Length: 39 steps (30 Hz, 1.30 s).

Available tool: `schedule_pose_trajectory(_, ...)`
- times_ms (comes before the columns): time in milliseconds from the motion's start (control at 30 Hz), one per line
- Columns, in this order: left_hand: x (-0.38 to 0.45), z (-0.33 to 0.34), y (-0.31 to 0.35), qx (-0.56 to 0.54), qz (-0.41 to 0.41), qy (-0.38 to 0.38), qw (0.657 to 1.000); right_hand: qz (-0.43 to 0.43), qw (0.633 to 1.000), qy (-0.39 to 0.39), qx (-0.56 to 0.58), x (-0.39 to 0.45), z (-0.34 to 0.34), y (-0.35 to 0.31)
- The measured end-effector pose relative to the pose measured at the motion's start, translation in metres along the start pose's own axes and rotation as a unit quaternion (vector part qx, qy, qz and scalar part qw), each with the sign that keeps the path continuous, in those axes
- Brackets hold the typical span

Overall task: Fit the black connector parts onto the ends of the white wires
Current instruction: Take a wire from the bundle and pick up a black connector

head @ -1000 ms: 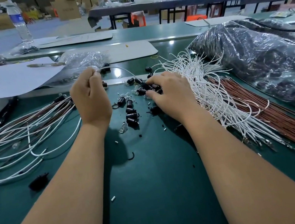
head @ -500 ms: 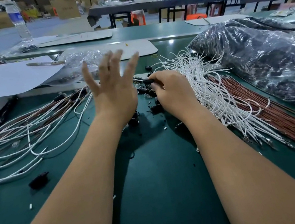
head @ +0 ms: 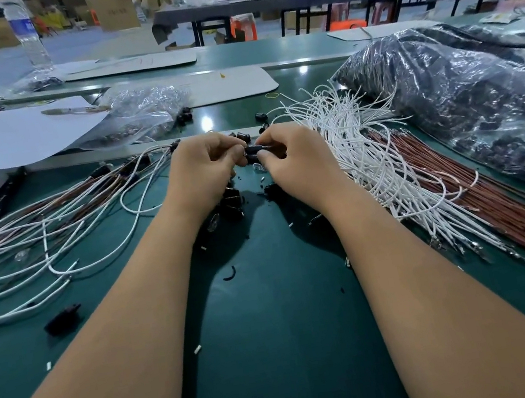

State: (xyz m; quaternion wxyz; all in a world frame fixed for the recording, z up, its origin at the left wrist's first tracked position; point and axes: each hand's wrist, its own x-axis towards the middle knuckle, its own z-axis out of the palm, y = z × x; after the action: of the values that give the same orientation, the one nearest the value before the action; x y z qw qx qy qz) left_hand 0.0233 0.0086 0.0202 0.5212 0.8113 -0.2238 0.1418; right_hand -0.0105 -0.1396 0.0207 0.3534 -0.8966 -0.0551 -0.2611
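On the left of the green table (head: 280,352) lay finished wires (head: 34,237), white and brown, some with black ends fitted. The left hand (head: 204,170) was curled, fingertips pinching at a black connector part (head: 253,149) held between both hands; the right hand (head: 296,161) pinched the same piece from the other side. More loose connectors (head: 232,200) lay beneath the wrists. To the right spread the bundle of unfitted white wires (head: 360,147). Judging by this, a connector was being readied; next a wire end would need picking and pushing in squarely.
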Motion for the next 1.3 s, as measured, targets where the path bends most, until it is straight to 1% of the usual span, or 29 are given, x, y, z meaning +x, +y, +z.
schedule_pose_trajectory(67,0.0006,0.0017,-0.0010,-0.011,-0.009,-0.010,1.000,-0.002,1.000,0.004,0.004,-0.0004,0.0006,0.0000)
schedule_pose_trajectory(267,0.0027,-0.0019,-0.0036,-0.032,-0.021,0.020,0.999,0.019,0.998,0.046,0.031,-0.0002,-0.0007,0.0012)
schedule_pose_trajectory(400,0.0022,-0.0035,-0.0035,-0.038,-0.027,0.023,0.999,0.022,0.996,0.066,0.054,-0.0011,-0.0028,-0.0001)
schedule_pose_trajectory(633,0.0010,-0.0032,-0.0039,-0.040,-0.025,0.019,0.999,0.011,0.995,0.070,0.064,-0.0020,-0.0055,-0.0041)
schedule_pose_trajectory(867,0.0007,-0.0038,-0.0033,-0.018,-0.014,0.023,0.999,0.008,0.994,0.081,0.070,-0.0018,-0.0044,-0.0025)
schedule_pose_trajectory(1067,-0.0019,-0.0026,0.0003,-0.036,-0.016,0.009,0.999,0.008,0.994,0.089,0.070,0.0015,-0.0026,0.0014)
schedule_pose_trajectory(1300,-0.0019,-0.0020,0.0008,-0.042,-0.022,-0.009,0.999,0.003,0.995,0.079,0.067,0.0002,0.0020,-0.0007)
